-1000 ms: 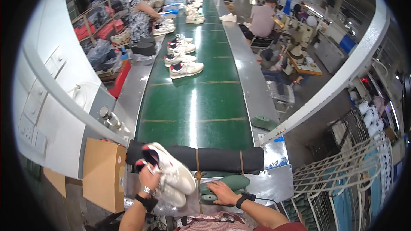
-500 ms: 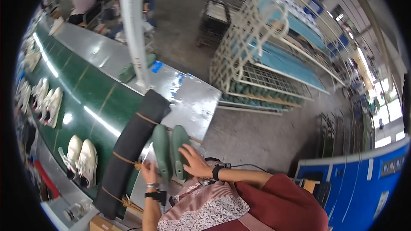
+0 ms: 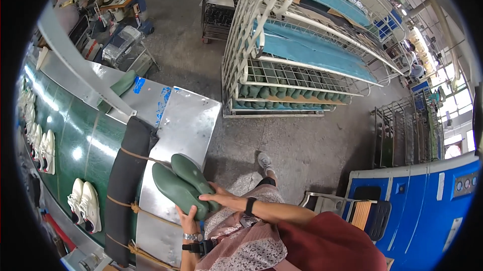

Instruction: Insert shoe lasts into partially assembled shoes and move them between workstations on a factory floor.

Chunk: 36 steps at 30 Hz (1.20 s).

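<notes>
Two green shoe lasts, a left one point(image 3: 173, 186) and a right one point(image 3: 192, 171), are held side by side over the metal bench point(image 3: 173, 143). Their toe ends point away from me to the upper left and they overlap slightly. My left hand point(image 3: 189, 221) is closed round the heel end of the left last, thumb up along its side. With fingers wrapped over it, my right hand point(image 3: 221, 198) grips the heel end of the right last. A padded black roll point(image 3: 126, 185) tied with cord lies along the bench, left of the lasts.
Left of the roll, a green conveyor belt point(image 3: 65, 158) carries cream sneakers point(image 3: 84, 204) in pairs. Ahead stands a white wire rack point(image 3: 302, 70) with green lasts on its lower shelves. A slanted white post point(image 3: 83, 67) rises by the belt. At right is a blue machine point(image 3: 417, 210).
The lasts have come up off the bench and now slant toward the upper left, pressed together. My right hand's spread fingers have closed on its last. The view has turned to the right.
</notes>
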Each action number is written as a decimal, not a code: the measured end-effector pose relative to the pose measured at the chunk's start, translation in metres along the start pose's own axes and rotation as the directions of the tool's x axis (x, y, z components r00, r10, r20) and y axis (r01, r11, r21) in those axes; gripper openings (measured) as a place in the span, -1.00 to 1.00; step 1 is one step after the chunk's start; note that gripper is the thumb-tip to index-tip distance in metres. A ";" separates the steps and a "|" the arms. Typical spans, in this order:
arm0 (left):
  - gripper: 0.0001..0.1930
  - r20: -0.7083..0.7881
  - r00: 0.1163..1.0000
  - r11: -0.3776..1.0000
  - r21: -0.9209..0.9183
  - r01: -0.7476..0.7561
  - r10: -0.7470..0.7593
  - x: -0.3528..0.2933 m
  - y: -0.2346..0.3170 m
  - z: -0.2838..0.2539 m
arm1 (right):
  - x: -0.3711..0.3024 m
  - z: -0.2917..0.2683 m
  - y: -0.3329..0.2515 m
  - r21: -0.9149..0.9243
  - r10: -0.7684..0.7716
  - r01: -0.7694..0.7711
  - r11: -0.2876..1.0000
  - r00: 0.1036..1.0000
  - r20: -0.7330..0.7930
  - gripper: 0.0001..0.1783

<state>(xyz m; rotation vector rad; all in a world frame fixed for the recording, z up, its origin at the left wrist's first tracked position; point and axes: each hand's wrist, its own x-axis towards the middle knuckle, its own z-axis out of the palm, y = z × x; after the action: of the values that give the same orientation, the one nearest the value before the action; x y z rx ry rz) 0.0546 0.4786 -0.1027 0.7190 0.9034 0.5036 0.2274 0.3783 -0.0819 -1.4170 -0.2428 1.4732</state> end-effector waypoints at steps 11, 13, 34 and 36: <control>0.03 0.406 0.884 0.905 0.424 0.042 -0.231 0.080 -0.142 0.318 | -0.074 -0.372 0.021 0.004 -0.184 0.218 0.976 0.833 -0.522 0.14; 0.06 0.411 0.873 0.782 0.621 -0.056 -0.263 0.113 -0.186 0.374 | -0.073 -0.452 0.024 -0.103 -0.266 0.263 0.959 0.720 -0.641 0.13; -0.59 0.294 0.951 0.314 0.897 -0.311 0.100 0.341 -0.348 0.582 | 0.099 -0.711 -0.084 -0.868 -0.528 -0.324 0.377 0.694 -0.489 -0.39; -0.58 0.270 0.963 0.291 0.922 -0.256 -0.007 0.309 -0.338 0.571 | 0.094 -0.724 -0.076 -0.712 -0.531 0.041 0.701 0.696 -0.482 -0.19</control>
<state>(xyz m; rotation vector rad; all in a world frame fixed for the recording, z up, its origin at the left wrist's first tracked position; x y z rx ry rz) 0.7322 0.2636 -0.2776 1.9668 0.8773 -0.0883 0.8871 0.1329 -0.2899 -2.2581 -0.5578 0.4961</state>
